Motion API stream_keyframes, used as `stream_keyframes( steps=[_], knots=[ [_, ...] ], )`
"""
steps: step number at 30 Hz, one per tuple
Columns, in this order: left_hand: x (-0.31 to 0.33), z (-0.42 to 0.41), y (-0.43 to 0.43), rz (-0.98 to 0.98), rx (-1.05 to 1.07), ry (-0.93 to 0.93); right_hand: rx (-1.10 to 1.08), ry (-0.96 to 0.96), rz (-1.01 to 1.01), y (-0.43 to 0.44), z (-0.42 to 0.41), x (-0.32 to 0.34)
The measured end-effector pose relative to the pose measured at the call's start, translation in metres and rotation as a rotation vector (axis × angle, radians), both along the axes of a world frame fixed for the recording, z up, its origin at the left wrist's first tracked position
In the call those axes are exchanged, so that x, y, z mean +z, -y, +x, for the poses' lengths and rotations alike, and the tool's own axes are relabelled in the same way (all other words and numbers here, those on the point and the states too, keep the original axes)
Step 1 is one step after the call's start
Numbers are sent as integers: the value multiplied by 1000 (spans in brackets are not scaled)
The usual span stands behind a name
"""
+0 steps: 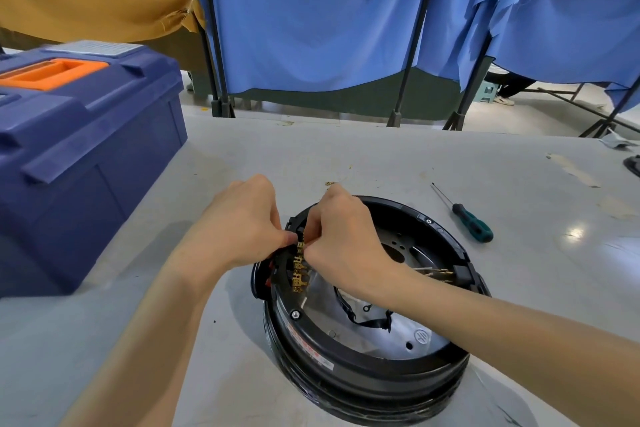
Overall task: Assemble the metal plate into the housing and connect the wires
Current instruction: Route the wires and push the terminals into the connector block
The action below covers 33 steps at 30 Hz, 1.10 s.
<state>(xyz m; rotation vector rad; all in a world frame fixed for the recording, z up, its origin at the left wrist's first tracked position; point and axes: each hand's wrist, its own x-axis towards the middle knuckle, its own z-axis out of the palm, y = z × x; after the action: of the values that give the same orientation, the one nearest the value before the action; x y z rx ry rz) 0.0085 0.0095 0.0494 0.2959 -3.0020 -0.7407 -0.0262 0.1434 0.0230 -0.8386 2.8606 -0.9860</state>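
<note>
No legible words or numbers. White label (311, 347) with red print on near-left inner rim of housing (367, 376): too blurred to read. Stamped round mark (423, 336) on metal plate (388, 340), near right: strokes inside circle, no letters discernible.

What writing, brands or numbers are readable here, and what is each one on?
Nothing reads clearly.
Red-and-white label on the black housing rim: print too blurred to read.
Round stamped mark on the metal plate: a symbol, no legible letters.
Blue toolbox: no writing visible.
</note>
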Motion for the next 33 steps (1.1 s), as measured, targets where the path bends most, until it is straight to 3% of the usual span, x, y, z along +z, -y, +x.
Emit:
stream_keyframes(
  steps=[7,13,18,24,27,33],
  knots=[
    [-2,-1,1,-25,-13,-21,21,-16,11,-2,1,3],
    [-7,-1,19,193,-16,84,58,97,-55,-23,-11,7],
    [-22,-13,11,245,83,-178,-121,-76,-203,-44,-50,17],
    [-47,-25,-6,435,51,-318,7,151,47,-58,-123,11],
    [-52,-28,-4,429,52,-353,122,171,240,-46,-142,3],
    [-56,-32,-3,412,53,-387,159,164,367,-24,-167,-1]
  ],
)
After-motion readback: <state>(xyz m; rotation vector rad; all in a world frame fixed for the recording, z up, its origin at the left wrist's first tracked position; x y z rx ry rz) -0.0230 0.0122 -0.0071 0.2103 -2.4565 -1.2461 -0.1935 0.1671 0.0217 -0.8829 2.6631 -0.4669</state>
